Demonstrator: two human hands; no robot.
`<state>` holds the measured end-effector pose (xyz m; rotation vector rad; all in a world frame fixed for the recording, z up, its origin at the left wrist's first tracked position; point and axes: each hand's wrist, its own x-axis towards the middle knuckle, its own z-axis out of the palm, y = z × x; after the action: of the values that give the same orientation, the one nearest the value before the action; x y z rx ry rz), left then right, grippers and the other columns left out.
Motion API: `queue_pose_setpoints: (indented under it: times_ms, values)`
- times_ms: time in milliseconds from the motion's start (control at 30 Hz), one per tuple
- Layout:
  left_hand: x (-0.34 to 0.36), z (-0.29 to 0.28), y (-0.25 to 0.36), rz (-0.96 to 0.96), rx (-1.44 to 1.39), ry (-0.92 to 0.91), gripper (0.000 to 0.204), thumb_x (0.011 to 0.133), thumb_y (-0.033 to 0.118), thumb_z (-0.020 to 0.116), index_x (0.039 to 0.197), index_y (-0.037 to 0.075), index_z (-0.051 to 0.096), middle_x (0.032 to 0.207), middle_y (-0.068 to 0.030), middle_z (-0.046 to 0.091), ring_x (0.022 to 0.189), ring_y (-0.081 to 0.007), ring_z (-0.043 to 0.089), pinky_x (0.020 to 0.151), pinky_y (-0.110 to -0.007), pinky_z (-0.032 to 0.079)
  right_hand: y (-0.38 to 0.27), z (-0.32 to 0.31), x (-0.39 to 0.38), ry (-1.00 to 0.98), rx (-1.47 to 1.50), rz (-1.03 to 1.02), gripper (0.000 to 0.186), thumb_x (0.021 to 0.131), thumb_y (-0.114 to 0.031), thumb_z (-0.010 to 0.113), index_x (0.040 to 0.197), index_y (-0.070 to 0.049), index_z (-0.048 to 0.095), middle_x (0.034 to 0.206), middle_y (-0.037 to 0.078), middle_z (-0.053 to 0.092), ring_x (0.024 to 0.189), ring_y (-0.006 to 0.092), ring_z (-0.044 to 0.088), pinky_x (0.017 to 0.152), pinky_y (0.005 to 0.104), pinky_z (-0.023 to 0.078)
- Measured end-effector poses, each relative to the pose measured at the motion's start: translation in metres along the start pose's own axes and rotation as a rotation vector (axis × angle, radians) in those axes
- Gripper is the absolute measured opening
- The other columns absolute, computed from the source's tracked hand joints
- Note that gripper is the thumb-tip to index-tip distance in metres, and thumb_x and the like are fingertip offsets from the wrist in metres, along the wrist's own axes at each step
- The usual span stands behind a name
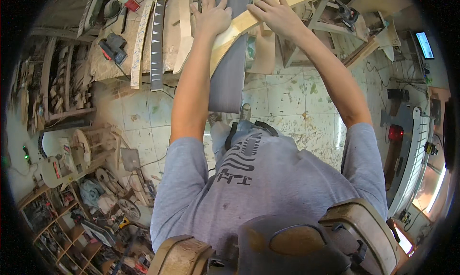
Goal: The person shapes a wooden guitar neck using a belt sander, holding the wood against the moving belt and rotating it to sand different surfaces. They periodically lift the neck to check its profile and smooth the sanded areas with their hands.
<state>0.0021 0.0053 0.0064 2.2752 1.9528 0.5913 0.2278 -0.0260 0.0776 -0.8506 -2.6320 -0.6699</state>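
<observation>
The curved wooden piece lies aslant over the dark belt of what I take to be a sanding machine, just right of the cluttered workbench. From my remote seat I can't tell whether the belt is running, or how firmly the wood meets it.

The biggest risk I see is the whole length swinging: much of it reaches out past the belt on the right, and if the belt drags at one spot, that overhang could twist it out of control. Next, uneven pressure between the hands could dig a flat into the curve. Smallest but worst, fingers could scrape the belt if a hand slips.

My right hand is closed over the wood, fingers curled across its upper edge. My left hand is spread, palm seemingly against the wood and fingertips reaching beyond it beside the belt; its underside is hidden, so I can't tell whether it grips or only presses.

The long axis runs diagonally, from lower left to upper right, bending as it goes. The right end points away from the body and rightward; the near end disappears behind the left forearm.
</observation>
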Motion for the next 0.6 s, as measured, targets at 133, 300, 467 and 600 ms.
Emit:
queue_pose_setpoints:
  times_ms: [133, 300, 467, 600]
  values:
    - [0.002, 0.009, -0.008, 0.04, 0.064, 0.079, 0.06, 0.099, 0.034, 0.044, 0.154, 0.012, 0.043, 0.167, -0.021, 0.017, 0.156, -0.0404, 0.008, 0.124, -0.061, 0.001, 0.006, 0.001, 0.005, 0.091, -0.022, -0.064, 0.026, 0.091, -0.026, 0.059, 0.111, -0.008, 0.061, 0.097, 0.007, 0.065, 0.098, 0.0233, 0.065, 0.099, 0.0491, 0.048]
    - [0.015, 0.027, 0.005, 0.037, 0.062, 0.037, 0.061, 0.101, 0.037, 0.034, 0.16, 0.022, 0.032, 0.169, -0.0196, 0.011, 0.157, -0.0378, 0.008, 0.118, -0.072, 0.002, 0.018, 0.018, -0.017, -0.132, -0.084, 0.046, 0.049, 0.089, -0.012, 0.058, 0.138, -0.014, 0.053, 0.125, 0.004, 0.064, 0.126, 0.0192, 0.055, 0.118, 0.0471, 0.029]
    - [0.014, 0.025, 0.011, 0.043, 0.043, 0.039, 0.061, 0.101, 0.036, 0.035, 0.16, 0.021, 0.032, 0.169, -0.0194, 0.01, 0.157, -0.038, 0.008, 0.118, -0.072, 0.002, 0.023, 0.016, -0.017, -0.132, -0.077, 0.019, 0.052, 0.085, -0.008, 0.061, 0.136, -0.014, 0.054, 0.125, 0.003, 0.064, 0.126, 0.0191, 0.054, 0.119, 0.048, 0.028]
    - [0.011, 0.018, 0.002, 0.012, 0.044, 0.002, 0.062, 0.101, 0.037, 0.035, 0.16, 0.021, 0.031, 0.17, -0.0189, 0.01, 0.157, -0.0381, 0.007, 0.119, -0.072, 0.001, 0.015, 0.016, -0.008, -0.156, -0.072, 0.027, 0.053, 0.084, -0.006, 0.063, 0.135, -0.014, 0.053, 0.125, 0.003, 0.063, 0.126, 0.019, 0.055, 0.118, 0.0486, 0.028]
